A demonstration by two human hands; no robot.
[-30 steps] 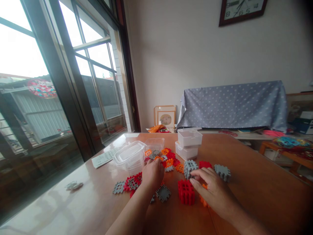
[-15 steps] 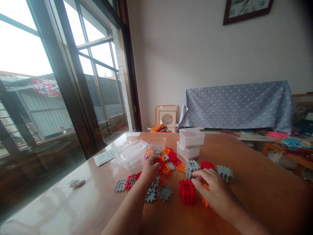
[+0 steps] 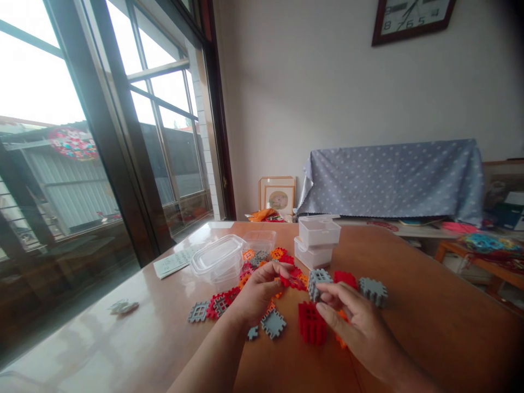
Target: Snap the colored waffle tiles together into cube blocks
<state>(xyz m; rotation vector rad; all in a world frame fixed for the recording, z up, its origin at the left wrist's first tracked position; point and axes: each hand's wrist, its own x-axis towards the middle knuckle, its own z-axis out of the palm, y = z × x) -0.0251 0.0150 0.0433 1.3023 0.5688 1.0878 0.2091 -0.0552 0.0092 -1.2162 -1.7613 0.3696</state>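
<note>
One red toothed tile (image 3: 297, 279) now at the fingertips of the left hand (image 3: 262, 292), seemingly in a narrow pinch against the thumb. Half a second ago, down among the loose pile (image 3: 278, 253); now shifted rightward, just short of the gray block (image 3: 318, 281). Probably means a tile picked out and brought near the right hand (image 3: 354, 314). Little change on that side: loosely curled beside the gray block, thumb and forefinger slightly apart, nothing visible between; cannot tell whether touching the block. Nearer the body, a red block (image 3: 311, 323) on the table (image 3: 409, 284); partly hidden by the right hand, orange pieces (image 3: 340, 339). Beyond the gray block, two stacked translucent boxes (image 3: 319, 231).
</note>
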